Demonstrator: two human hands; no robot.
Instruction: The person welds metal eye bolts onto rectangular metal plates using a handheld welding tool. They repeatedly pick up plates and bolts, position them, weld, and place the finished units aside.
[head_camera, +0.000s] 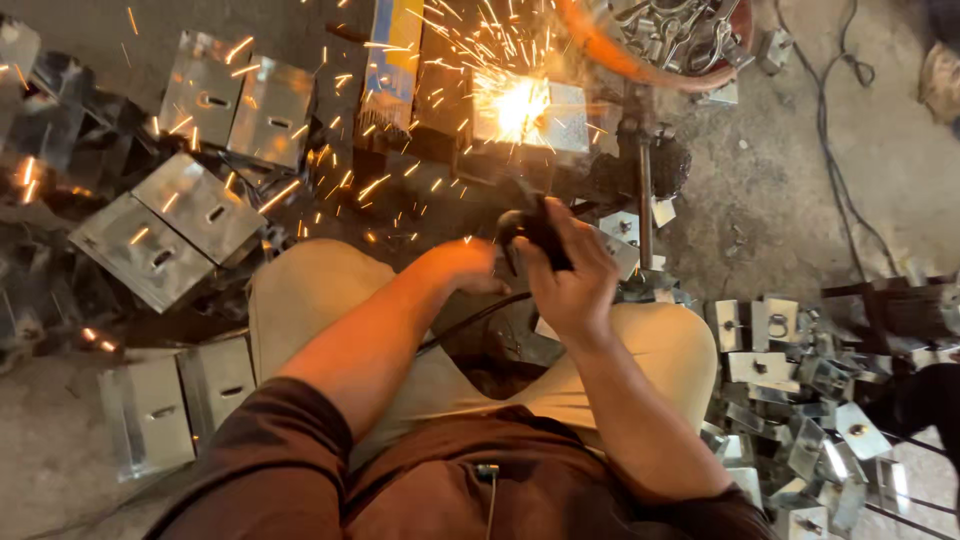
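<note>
Both my hands hold a black power tool (530, 232) with a dark cable running back between my knees. My right hand (572, 280) wraps the tool's body from the right. My left hand (470, 268) grips it from the left, fingers closed and partly hidden behind the tool. The tool's far end meets a small shiny metal plate (560, 115), where a bright glare (515, 105) throws orange sparks up and to the left. I crouch with my beige-trousered knees (320, 290) wide apart.
Folded metal plates with slots (195, 205) lie piled at the left. Several small metal brackets (790, 400) heap at the right. A round tub of metal parts (670, 40) stands at the top, and a black cable (830, 130) snakes over the concrete floor.
</note>
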